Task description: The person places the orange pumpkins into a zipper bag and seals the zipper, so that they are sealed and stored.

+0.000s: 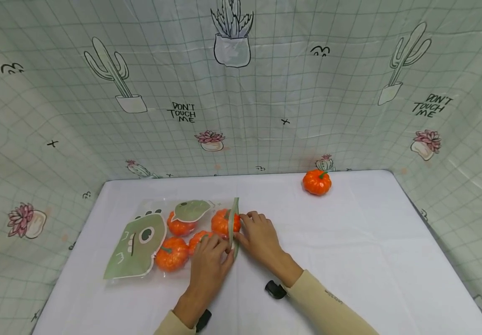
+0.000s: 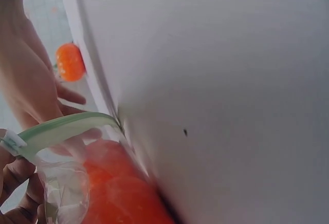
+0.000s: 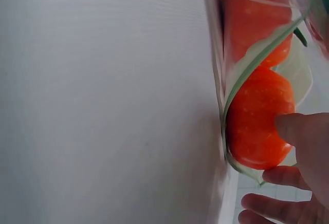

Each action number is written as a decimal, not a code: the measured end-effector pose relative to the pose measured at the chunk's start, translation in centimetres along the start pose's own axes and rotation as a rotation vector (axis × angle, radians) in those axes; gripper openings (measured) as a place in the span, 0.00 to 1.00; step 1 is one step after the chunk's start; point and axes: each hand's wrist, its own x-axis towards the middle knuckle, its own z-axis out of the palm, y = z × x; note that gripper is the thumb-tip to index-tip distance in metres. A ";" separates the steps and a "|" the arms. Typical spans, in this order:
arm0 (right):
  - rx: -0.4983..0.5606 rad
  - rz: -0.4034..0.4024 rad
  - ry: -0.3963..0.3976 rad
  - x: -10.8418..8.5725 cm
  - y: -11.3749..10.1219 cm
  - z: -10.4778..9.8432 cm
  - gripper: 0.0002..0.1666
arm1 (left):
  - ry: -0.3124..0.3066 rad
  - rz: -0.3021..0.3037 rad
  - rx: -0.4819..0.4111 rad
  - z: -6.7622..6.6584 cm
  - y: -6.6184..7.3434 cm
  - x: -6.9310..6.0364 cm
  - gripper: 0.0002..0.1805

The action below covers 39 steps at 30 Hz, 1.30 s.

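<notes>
A clear zip bag (image 1: 136, 246) with a green dinosaur print lies on its side on the table, holding several small orange toy pumpkins. Its green-edged mouth faces right and gapes. My left hand (image 1: 209, 265) pinches the near part of that edge; in the left wrist view its fingers (image 2: 19, 175) are at a white piece on the green strip (image 2: 67, 129). At the mouth's far part is my right hand (image 1: 263, 239). In the right wrist view its thumb (image 3: 295, 126) presses on a pumpkin (image 3: 259, 116) just inside the mouth, with the other fingers stretched out past it.
Another orange pumpkin (image 1: 317, 182) sits alone at the table's back edge, right of the bag. The white table (image 1: 329, 242) ends against a hanging grid-patterned cloth (image 1: 261, 93) printed with cacti. Dark wrist straps (image 1: 275, 289) show near my sleeves.
</notes>
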 end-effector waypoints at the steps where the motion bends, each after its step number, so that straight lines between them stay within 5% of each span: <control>1: 0.001 0.000 -0.006 0.0 -0.1 0.0 0.30 | 0.001 0.001 -0.001 0.0 0.0 0.0 0.13; 14: -0.025 -0.011 -0.018 -0.2 -0.6 0.6 0.27 | 0.009 0.015 0.009 0.0 0.0 0.1 0.15; 25: -0.045 -0.069 -0.119 -0.1 -0.8 0.2 0.29 | 0.012 0.011 -0.010 0.4 0.1 0.2 0.15; 39: 0.046 0.069 -0.006 -0.5 4.1 -3.8 0.32 | -0.030 -0.020 -0.017 0.2 0.2 0.3 0.14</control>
